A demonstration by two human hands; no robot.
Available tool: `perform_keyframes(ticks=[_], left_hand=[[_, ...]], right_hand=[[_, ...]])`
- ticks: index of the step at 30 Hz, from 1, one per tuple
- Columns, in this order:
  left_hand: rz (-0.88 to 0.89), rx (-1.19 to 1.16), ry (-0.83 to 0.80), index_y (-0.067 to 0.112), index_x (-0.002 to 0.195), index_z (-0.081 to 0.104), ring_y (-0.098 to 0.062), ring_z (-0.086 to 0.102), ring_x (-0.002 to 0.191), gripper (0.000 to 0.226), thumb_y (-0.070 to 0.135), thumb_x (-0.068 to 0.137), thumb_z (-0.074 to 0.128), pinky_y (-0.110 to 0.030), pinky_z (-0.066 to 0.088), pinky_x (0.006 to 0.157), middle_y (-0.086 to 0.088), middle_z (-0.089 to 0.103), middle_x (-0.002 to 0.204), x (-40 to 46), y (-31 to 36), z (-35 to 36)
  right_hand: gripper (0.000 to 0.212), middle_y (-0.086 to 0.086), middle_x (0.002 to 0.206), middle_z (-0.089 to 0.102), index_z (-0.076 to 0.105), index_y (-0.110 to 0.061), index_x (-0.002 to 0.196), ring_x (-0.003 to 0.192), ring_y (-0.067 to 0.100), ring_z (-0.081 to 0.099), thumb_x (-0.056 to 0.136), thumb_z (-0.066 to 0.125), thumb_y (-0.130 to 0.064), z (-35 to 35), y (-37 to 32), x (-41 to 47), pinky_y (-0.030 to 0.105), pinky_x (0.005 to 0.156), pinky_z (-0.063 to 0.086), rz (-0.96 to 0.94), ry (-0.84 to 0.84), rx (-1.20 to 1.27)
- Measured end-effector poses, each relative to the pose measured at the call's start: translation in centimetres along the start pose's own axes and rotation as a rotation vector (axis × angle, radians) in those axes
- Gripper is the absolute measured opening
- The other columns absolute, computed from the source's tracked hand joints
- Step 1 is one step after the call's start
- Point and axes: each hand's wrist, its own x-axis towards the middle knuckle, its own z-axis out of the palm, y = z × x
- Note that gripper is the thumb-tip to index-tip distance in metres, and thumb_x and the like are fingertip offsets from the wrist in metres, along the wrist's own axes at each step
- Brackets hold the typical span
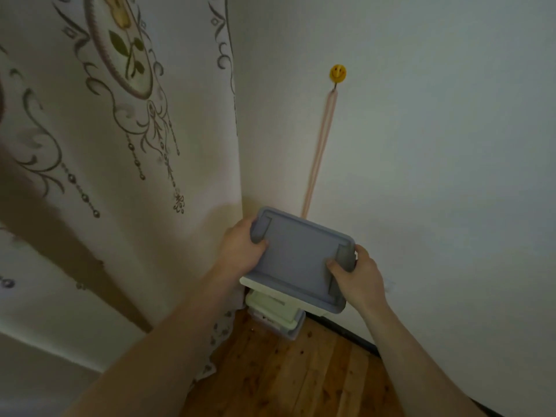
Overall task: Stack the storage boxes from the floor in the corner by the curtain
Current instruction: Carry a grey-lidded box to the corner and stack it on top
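Corner stack (275, 314), grey-lidded box (298, 260) topmost

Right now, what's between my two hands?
In the head view, the grey-lidded storage box spans the gap: the left hand grips its left end and the right hand grips its right end, above the stack of boxes.

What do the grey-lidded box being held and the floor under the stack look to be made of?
Grey-lidded box: likely moulded plastic, matte; rounded corners, raised rim, recessed clip areas on the lid. The left hand and right hand hold its ends. Floor: wood planks, glossy orange-brown finish; visible knots, grain and board seams.
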Motion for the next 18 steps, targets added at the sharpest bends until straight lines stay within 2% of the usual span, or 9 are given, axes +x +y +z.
perform_keyframes(ticks=[3,8,13,18], left_hand=[[-0.018,0.009,-0.023,0.019,0.142,0.047,-0.025,0.054,0.120,0.062,0.029,0.085,0.069,-0.030,0.043,0.094,-0.002,0.057,0.135,1.6,-1.4,1.5],[-0.001,0.000,-0.081,0.021,0.133,0.054,-0.025,0.058,0.111,0.051,0.026,0.084,0.069,-0.030,0.045,0.085,-0.002,0.061,0.126,4.3,-4.7,4.2],[0.038,0.003,-0.092,0.021,0.136,0.053,-0.023,0.057,0.111,0.053,0.025,0.085,0.068,-0.023,0.038,0.081,-0.001,0.060,0.127,7.0,-9.3,7.9],[0.060,-0.010,-0.102,0.024,0.136,0.053,-0.019,0.057,0.110,0.054,0.025,0.084,0.069,-0.021,0.035,0.079,0.002,0.060,0.127,9.7,-14.5,11.9]], right_hand=[[0.071,0.010,0.130,0.055,0.039,-0.020,0.145,0.111,0.030,0.059,0.087,0.070,-0.046,1.3,1.1,1.7,0.042,0.088,0.053,0.009,-0.023,-0.025],[0.069,0.011,0.129,0.056,0.039,-0.021,0.145,0.109,0.030,0.060,0.087,0.070,-0.045,4.2,3.2,4.1,0.044,0.089,0.054,0.039,-0.034,-0.056],[0.071,0.011,0.129,0.057,0.037,-0.020,0.147,0.108,0.031,0.061,0.088,0.068,-0.045,8.5,6.7,6.3,0.047,0.088,0.055,0.068,-0.021,-0.066],[0.069,0.009,0.126,0.059,0.039,-0.021,0.144,0.102,0.027,0.061,0.086,0.069,-0.044,13.6,10.8,8.5,0.041,0.082,0.055,0.088,0.001,-0.061]])
